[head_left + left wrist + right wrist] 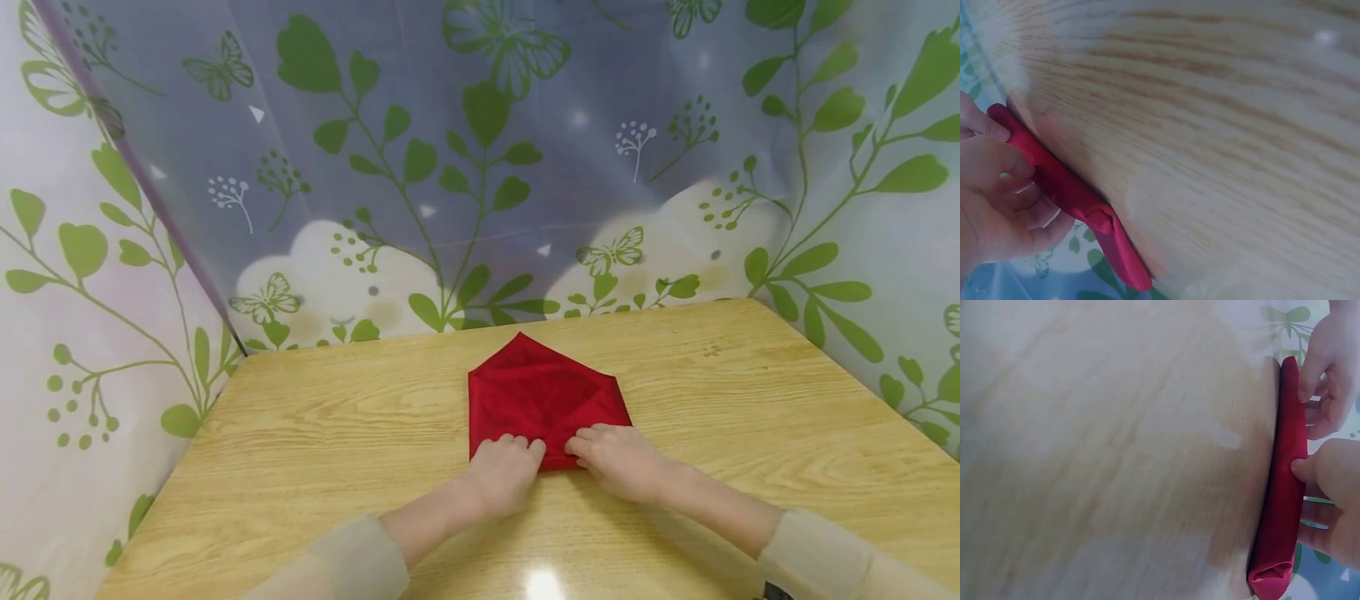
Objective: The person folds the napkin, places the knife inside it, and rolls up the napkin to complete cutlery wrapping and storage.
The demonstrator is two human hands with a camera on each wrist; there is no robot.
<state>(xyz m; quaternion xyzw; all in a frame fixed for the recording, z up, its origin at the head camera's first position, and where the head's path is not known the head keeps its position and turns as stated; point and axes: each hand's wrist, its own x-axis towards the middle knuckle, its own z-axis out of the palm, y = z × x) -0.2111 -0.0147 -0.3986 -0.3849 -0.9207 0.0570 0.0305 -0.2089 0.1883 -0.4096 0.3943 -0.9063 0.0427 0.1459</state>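
A red satin-like cloth lies folded on the table, its far end coming to a point and its near edge doubled into a thick fold. My left hand grips the left part of that near edge, thumb in front and fingers curled over the top. Close beside it, my right hand pinches the same edge further right. In the left wrist view the rolled edge of the cloth shows a small tuck near one end. The right wrist view shows the thumb of my right hand against the roll.
The wood-grain table extends on all sides of the cloth. A printed curtain with leaves and butterflies stands behind the table and along both sides. Light glares off the near tabletop.
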